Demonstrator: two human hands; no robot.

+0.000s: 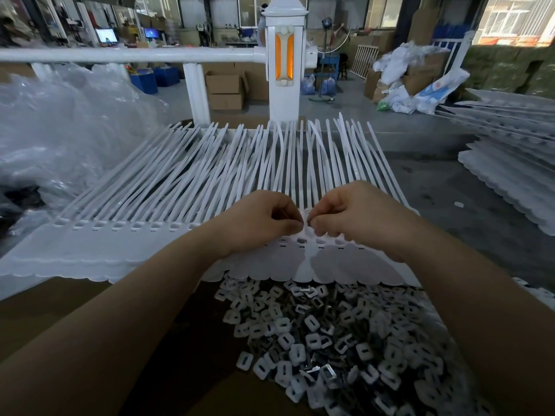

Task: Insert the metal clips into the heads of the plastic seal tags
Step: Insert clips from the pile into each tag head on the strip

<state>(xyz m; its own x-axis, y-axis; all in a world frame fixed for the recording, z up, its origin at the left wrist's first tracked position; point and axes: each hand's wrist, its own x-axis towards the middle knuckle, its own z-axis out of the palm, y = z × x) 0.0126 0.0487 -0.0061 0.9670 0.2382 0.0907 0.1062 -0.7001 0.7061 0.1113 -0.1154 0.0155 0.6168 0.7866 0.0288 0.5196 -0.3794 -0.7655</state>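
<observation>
Cluttered workshop floor lies behind a bench where seal tags [186, 187] lie fanned, heads nearest. Both hands meet over one head: left hand [258, 223] and right hand [357, 217] curl, fingertips pinching, contents hidden. Clips [330, 334] heap close below, probably for quick reach.

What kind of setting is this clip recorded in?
Most likely a small factory assembly floor: rows of white plastic seal tags on the bench, a heap of metal clips below, stacked cardboard boxes behind.
</observation>
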